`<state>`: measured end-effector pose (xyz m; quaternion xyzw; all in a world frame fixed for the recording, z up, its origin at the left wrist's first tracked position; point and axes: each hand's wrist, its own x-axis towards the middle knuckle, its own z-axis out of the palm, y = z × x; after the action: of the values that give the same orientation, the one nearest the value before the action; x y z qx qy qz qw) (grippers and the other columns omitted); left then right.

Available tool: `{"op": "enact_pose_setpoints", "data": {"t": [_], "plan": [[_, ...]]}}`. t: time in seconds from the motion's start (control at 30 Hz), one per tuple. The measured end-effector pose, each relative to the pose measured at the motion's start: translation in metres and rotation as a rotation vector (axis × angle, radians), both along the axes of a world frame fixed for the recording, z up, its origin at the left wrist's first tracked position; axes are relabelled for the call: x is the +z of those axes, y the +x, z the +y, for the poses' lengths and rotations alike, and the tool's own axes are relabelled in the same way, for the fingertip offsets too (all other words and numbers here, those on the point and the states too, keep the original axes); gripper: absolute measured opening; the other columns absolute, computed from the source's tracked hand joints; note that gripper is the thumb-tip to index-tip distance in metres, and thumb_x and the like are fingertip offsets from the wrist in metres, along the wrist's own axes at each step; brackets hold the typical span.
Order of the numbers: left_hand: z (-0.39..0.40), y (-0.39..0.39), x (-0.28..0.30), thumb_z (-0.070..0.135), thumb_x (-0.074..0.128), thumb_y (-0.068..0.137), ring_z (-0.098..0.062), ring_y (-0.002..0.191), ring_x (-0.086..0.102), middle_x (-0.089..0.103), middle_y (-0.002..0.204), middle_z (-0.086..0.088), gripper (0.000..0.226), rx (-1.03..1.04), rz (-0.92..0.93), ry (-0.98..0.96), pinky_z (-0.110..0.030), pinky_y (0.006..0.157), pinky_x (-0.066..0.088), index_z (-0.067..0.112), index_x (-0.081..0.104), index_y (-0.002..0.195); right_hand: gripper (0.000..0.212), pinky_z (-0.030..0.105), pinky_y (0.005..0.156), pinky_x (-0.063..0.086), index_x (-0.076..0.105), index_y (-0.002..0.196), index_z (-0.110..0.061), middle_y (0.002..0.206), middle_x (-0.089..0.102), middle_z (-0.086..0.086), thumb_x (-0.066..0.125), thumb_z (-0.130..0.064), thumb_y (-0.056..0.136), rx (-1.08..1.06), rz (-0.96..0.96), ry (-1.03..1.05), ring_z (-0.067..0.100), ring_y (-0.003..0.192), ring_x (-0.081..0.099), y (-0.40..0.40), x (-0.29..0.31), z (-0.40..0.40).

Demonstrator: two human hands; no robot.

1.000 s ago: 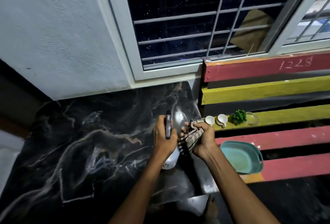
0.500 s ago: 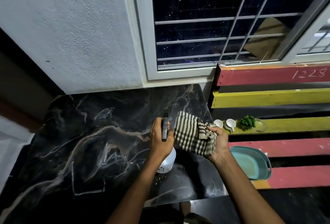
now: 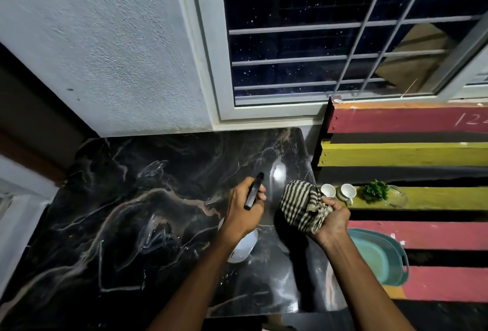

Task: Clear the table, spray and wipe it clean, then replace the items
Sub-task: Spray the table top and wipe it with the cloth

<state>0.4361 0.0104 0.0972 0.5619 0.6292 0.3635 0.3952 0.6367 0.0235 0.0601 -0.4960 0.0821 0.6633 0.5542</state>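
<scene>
A black marble-patterned table [image 3: 137, 225] fills the lower left, its top bare. Over its right half my left hand [image 3: 244, 210] grips a spray bottle [image 3: 244, 247], white body below the hand and black nozzle head pointing away over the table. Just to the right my right hand [image 3: 331, 221] holds a bunched striped cloth [image 3: 299, 205] above the table's right edge. On the bench beside the table stand two white cups [image 3: 338, 191], a small green plant in a glass dish [image 3: 377, 192] and a teal tray [image 3: 375, 255].
A bench of red and yellow slats [image 3: 422, 151] runs along the right side of the table. A white wall [image 3: 105, 40] and a barred window [image 3: 330, 34] stand right behind the table. Dark floor shows at the bottom right.
The view has shifted so the table sits further right. My right hand shook the cloth out from a tight bundle, and it hangs looser now. The spray bottle stays over the table's right half.
</scene>
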Motion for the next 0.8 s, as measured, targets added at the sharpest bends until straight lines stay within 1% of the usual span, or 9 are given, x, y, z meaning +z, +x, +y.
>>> {"op": "enact_pose_setpoints", "data": {"t": [0.07, 0.13, 0.2, 0.37, 0.47, 0.53, 0.63, 0.7, 0.8], "plan": [[0.008, 0.011, -0.001, -0.003, 0.054, 0.081, -0.024, 0.082, 0.069, 0.071, 0.083, -0.006, 0.018, -0.005, 0.047, -0.017, -0.042, 0.077, 0.059, 0.01, 0.064, 0.088, 0.038, 0.051, 0.112, 0.042, 0.068, 0.093, -0.007, 0.101, 0.069, 0.018, 0.049, -0.02, 0.063, -0.022, -0.006, -0.013, 0.036, 0.095, 0.063, 0.013, -0.004, 0.007], [0.015, 0.022, -0.003, -0.002, 0.054, 0.082, -0.027, 0.08, 0.069, 0.071, 0.084, -0.01, 0.015, 0.0, 0.102, -0.051, -0.04, 0.074, 0.058, 0.009, 0.064, 0.085, 0.027, 0.045, 0.097, 0.049, 0.07, 0.073, -0.01, 0.084, 0.072, 0.016, 0.048, -0.02, 0.062, -0.046, -0.016, -0.019, 0.034, 0.084, 0.062, 0.025, -0.007, 0.015], [0.02, 0.03, -0.008, -0.004, 0.053, 0.083, -0.03, 0.078, 0.068, 0.07, 0.082, -0.013, 0.015, 0.006, 0.143, -0.088, -0.04, 0.072, 0.057, 0.007, 0.064, 0.082, 0.024, 0.041, 0.088, 0.049, 0.067, 0.074, -0.012, 0.084, 0.071, 0.015, 0.048, -0.019, 0.061, -0.053, -0.016, -0.019, 0.034, 0.082, 0.062, 0.036, -0.012, 0.022], [0.023, 0.037, -0.02, -0.005, 0.053, 0.081, -0.023, 0.057, 0.055, 0.055, 0.06, -0.002, 0.019, 0.055, 0.158, -0.168, -0.032, 0.058, 0.044, 0.005, 0.061, 0.066, 0.022, 0.04, 0.093, 0.048, 0.07, 0.055, -0.016, 0.074, 0.074, 0.01, 0.049, -0.019, 0.06, -0.023, -0.033, -0.027, 0.031, 0.078, 0.064, 0.047, -0.017, 0.036], [0.025, 0.035, -0.026, 0.001, 0.055, 0.083, -0.031, 0.055, 0.053, 0.052, 0.055, -0.01, 0.027, 0.091, 0.188, -0.213, -0.04, 0.057, 0.043, 0.007, 0.052, 0.057, 0.026, 0.038, 0.092, 0.047, 0.063, 0.038, -0.017, 0.063, 0.073, 0.006, 0.048, -0.017, 0.059, -0.035, -0.035, -0.035, 0.029, 0.077, 0.061, 0.047, -0.019, 0.042], [0.027, 0.033, -0.027, 0.007, 0.053, 0.077, -0.043, 0.065, 0.065, 0.064, 0.066, -0.024, 0.016, 0.095, 0.118, -0.26, -0.051, 0.062, 0.056, 0.002, 0.061, 0.065, 0.025, 0.042, 0.097, 0.046, 0.064, 0.039, -0.017, 0.064, 0.073, 0.006, 0.047, -0.017, 0.058, -0.025, -0.035, -0.05, 0.029, 0.078, 0.06, 0.048, -0.022, 0.043], [0.026, 0.033, -0.027, 0.013, 0.048, 0.067, -0.036, 0.08, 0.073, 0.074, 0.079, -0.017, 0.018, 0.113, 0.075, -0.274, -0.051, 0.073, 0.064, 0.015, 0.066, 0.069, 0.016, 0.046, 0.105, 0.044, 0.062, 0.062, -0.018, 0.085, 0.071, 0.011, 0.047, -0.017, 0.057, -0.011, -0.035, -0.074, 0.031, 0.087, 0.061, 0.048, -0.027, 0.042], [0.026, 0.03, -0.029, 0.013, 0.047, 0.067, -0.034, 0.081, 0.073, 0.074, 0.08, -0.016, 0.019, 0.114, 0.064, -0.278, -0.051, 0.075, 0.064, 0.014, 0.065, 0.07, 0.017, 0.05, 0.111, 0.041, 0.055, 0.072, -0.018, 0.098, 0.067, 0.013, 0.047, -0.017, 0.057, -0.003, -0.046, -0.097, 0.031, 0.099, 0.059, 0.049, -0.031, 0.04], [0.028, 0.025, -0.033, 0.016, 0.045, 0.07, -0.041, 0.067, 0.068, 0.065, 0.072, -0.03, 0.027, 0.117, 0.077, -0.321, -0.059, 0.066, 0.061, -0.006, 0.06, 0.075, 0.009, 0.044, 0.095, 0.049, 0.057, 0.058, -0.018, 0.078, 0.071, 0.01, 0.048, -0.015, 0.057, -0.029, -0.06, -0.097, 0.031, 0.087, 0.062, 0.047, -0.034, 0.037]]}}
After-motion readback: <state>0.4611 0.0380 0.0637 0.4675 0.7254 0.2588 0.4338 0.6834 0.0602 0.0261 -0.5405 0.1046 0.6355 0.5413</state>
